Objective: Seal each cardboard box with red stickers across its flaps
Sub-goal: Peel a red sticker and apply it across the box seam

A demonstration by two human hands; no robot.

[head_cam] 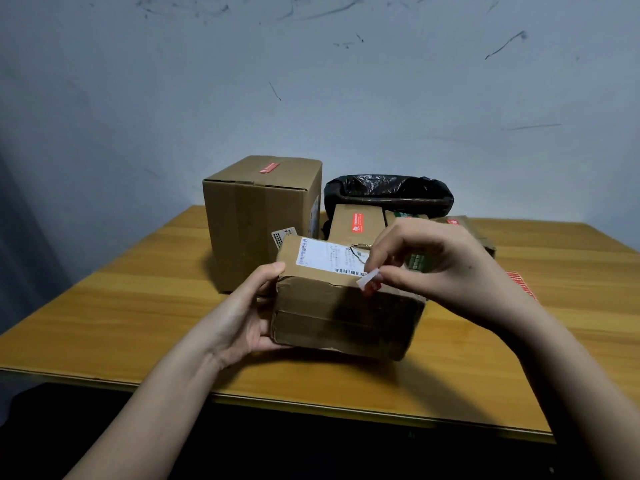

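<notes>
A worn cardboard box [341, 313] with a white shipping label on top sits near the table's front edge. My left hand [247, 310] grips its left end, thumb on the top corner. My right hand [426, 261] hovers over the box's top right edge and pinches a small sticker [369, 280], white backing and red face both showing. Behind stand a tall box [259, 220] with a red sticker [272, 167] on top, and a smaller box [356, 225] bearing a red sticker [357, 222].
A bin lined with a black bag [388, 192] stands at the back. More boxes [464, 230] lie behind my right hand. A strip of red stickers [523, 285] lies on the wooden table [138, 306] at the right. A wall rises behind.
</notes>
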